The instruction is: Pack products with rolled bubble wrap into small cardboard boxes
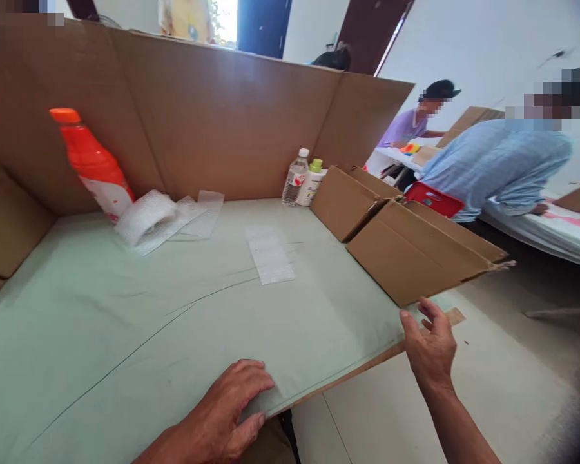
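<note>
My left hand [232, 403] rests near the front edge of the cloth-covered table [174, 361], fingers apart and nothing in them. At the table's right edge is my right hand [432, 345], thumb and fingers parted, just below the near corner of a cardboard box [410, 251]; whether it touches the box or the cloth I cannot tell. Between the boxes and the left side of the table lies a flat strip of bubble wrap [272, 256]. More bubble wrap [149, 216], folded and loose, lies farther back on the left.
A red bottle [99, 171] with an orange cap leans at the back left. A clear bottle [296, 180] and a white bottle with a green cap [312, 183] stand beside another box [345, 200]. Cardboard panels [236, 122] wall the back. Two people sit at the right.
</note>
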`<state>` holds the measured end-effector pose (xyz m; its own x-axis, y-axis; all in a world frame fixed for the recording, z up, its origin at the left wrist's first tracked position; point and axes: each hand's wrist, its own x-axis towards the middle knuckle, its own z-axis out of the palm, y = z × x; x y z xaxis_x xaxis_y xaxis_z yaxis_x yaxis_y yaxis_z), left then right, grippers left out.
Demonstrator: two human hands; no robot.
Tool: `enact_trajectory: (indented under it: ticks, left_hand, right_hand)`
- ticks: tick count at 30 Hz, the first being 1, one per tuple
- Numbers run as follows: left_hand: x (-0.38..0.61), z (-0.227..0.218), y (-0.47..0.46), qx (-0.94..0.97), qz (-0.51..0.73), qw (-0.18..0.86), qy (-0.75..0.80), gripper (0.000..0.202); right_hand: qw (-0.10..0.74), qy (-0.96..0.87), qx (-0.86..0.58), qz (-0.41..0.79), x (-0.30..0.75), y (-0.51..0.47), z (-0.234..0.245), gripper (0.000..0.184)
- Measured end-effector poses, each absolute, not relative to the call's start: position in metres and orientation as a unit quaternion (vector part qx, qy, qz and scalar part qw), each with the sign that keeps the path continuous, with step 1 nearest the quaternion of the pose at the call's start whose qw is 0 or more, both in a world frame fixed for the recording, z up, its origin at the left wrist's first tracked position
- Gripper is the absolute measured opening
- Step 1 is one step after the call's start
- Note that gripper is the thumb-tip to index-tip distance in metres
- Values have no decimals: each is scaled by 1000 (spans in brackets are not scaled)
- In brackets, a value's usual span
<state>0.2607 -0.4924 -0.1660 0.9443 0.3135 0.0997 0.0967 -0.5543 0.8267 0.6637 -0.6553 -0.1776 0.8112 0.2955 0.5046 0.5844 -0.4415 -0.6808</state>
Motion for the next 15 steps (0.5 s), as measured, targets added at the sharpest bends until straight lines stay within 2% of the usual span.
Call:
enact_trajectory:
  ticks: [5, 10, 12, 15]
  left_hand:
    - [238, -178, -494, 864, 159, 462, 121, 53]
    - [224, -201, -488, 856, 239, 449, 97, 48]
    - [221, -205, -485, 846, 267, 452, 92, 45]
    - [221, -212, -484, 837, 281, 459, 98, 39]
  right_hand:
    - [398, -440, -798, -108, 616, -588, -160, 35]
    - [401, -409, -806, -146, 630, -582, -146, 28]
    - [435, -326, -822, -171, 647, -611, -151, 34]
    - [479, -194, -833, -199, 679, -659, -162, 65]
